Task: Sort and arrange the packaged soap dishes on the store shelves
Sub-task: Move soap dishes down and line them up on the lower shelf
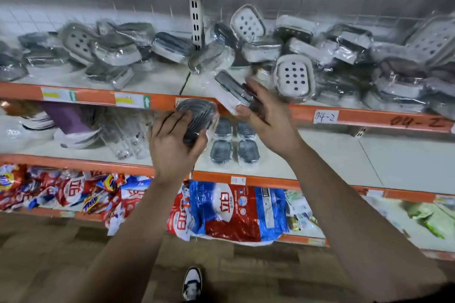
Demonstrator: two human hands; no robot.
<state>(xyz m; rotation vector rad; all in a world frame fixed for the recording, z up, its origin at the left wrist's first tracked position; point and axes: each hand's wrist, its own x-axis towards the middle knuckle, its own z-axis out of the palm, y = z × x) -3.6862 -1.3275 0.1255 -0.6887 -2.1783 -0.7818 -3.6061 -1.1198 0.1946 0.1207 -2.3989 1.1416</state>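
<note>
Packaged soap dishes (pixel 295 79), grey and white plastic in crinkled clear wrap, lie heaped on the top shelf (pixel 98 97). The left hand (pixel 172 142) grips a dark ribbed oval dish (pixel 197 115); the right hand (pixel 263 110) holds a flat rectangular grey-and-white dish (pixel 231 91) just beside it. Four dark dishes (pixel 234 142) sit in a neat square on the middle shelf (pixel 344 155), partly hidden by the hands. Glossy detergent bags (pixel 229 211) fill the shelf below.

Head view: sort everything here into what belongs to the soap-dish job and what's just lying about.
Job: left hand holding dark oval dish; right hand holding grey-and-white dish; top-shelf dish pile; four arranged dishes.
Lying about: detergent bags; clear packs; shoe.
</note>
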